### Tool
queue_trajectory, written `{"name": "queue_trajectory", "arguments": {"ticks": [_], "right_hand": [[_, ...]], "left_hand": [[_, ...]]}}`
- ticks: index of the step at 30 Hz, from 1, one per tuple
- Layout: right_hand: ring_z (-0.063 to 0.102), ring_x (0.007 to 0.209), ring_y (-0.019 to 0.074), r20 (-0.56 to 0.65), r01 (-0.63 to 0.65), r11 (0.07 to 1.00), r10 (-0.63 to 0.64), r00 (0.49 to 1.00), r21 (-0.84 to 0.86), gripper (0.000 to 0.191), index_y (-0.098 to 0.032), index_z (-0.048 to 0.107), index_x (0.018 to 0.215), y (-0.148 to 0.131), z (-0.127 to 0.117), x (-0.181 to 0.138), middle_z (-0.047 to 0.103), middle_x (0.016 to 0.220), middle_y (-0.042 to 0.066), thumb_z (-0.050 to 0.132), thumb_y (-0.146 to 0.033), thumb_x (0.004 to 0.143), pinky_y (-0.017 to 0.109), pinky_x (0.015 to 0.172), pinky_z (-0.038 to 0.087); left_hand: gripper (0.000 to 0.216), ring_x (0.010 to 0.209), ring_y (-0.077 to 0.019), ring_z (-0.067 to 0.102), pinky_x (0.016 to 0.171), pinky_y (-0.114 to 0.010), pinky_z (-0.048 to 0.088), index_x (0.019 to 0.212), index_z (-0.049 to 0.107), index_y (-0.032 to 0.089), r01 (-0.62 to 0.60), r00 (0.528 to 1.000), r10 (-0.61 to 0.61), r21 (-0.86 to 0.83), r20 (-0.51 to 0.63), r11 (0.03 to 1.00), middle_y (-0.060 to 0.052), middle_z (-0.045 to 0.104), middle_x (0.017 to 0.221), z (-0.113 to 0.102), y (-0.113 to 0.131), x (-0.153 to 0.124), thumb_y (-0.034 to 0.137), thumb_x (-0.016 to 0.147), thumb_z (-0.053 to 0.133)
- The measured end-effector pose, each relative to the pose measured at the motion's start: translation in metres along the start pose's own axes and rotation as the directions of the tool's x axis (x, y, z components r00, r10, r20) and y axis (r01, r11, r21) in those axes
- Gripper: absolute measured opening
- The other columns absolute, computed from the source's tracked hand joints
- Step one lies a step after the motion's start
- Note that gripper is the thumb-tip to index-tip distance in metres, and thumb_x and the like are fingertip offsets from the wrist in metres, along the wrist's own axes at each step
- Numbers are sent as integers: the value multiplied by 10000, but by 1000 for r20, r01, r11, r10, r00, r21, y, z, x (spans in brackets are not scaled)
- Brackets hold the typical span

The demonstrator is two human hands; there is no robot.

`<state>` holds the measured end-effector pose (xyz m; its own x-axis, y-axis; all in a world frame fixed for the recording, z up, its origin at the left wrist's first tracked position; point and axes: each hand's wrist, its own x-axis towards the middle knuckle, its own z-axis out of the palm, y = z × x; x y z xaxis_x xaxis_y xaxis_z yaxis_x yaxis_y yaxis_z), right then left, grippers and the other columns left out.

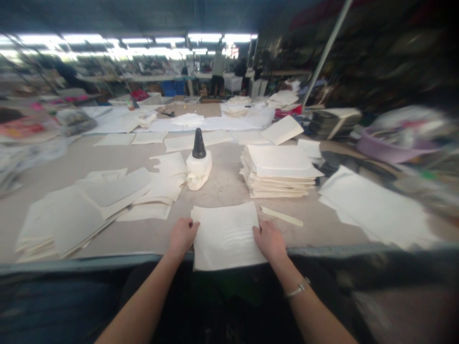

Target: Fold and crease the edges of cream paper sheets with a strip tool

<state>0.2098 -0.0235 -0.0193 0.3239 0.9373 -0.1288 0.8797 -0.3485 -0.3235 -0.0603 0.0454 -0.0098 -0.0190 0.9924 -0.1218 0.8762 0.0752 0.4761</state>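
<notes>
A white sheet (225, 235) lies at the near edge of the table (150, 236), its front part hanging over the rim. My left hand (181, 235) grips the sheet's left edge with curled fingers. My right hand (269, 241) holds the sheet's right edge, fingers bent on top of it; a bracelet sits on that wrist. Just behind the sheet stands a white glue bottle with a black cone tip (198, 162). A thin cream strip (281, 216) lies right of the sheet.
A neat stack of white sheets (278, 172) stands behind my right hand. Loose sheets (82, 205) spread over the left side, more sheets (369, 205) at the right. A purple basin (385, 150) sits far right. People stand far back.
</notes>
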Motion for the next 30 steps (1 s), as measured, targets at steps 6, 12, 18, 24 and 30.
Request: {"name": "queue_trajectory", "arguments": {"ticks": [6,12,18,24,30], "right_hand": [[581,1034,296,41,-29,998,28,999,48,405,-88,633,1075,-5,-1,3,610,1118,203,433,-381,880,361,855,423],[625,954,275,124,-47,973,19,992,226,367,-157,672,1037,-1,-5,12,679,1023,133,488,-403,836,342,791,447],[632,929,254,3,2,858,-5,1000,514,322,-156,689,963,8,-11,0,695,966,104,511,-378,813,339,804,474],[588,1062,263,-326,277,457,29,945,845,458,-154,650,1059,0,-48,-18,607,1190,131,622,-482,741,375,915,478],[612,969,245,-494,467,357,-18,869,809,338,-181,672,1017,-27,-89,-35,670,1039,88,590,-445,824,370,860,489]], "left_hand": [[196,889,-292,595,748,-346,408,748,643,158,46,999,-48,-145,-4,988,-127,659,839,1,2,1,346,747,585],[301,652,-226,614,575,-291,429,691,657,141,131,991,-114,-526,64,840,-77,663,680,0,1,2,439,671,618],[480,506,-151,524,468,-261,405,778,599,140,57,992,-125,-797,-23,601,-18,591,591,-8,24,-29,610,680,575],[369,498,-119,519,454,-220,411,784,630,179,-90,993,-58,-982,-101,164,21,605,610,-54,41,-68,431,579,807],[419,349,-76,362,318,-194,273,639,603,208,-179,953,-222,-974,-206,137,86,430,401,-81,47,-88,473,439,859]]}}
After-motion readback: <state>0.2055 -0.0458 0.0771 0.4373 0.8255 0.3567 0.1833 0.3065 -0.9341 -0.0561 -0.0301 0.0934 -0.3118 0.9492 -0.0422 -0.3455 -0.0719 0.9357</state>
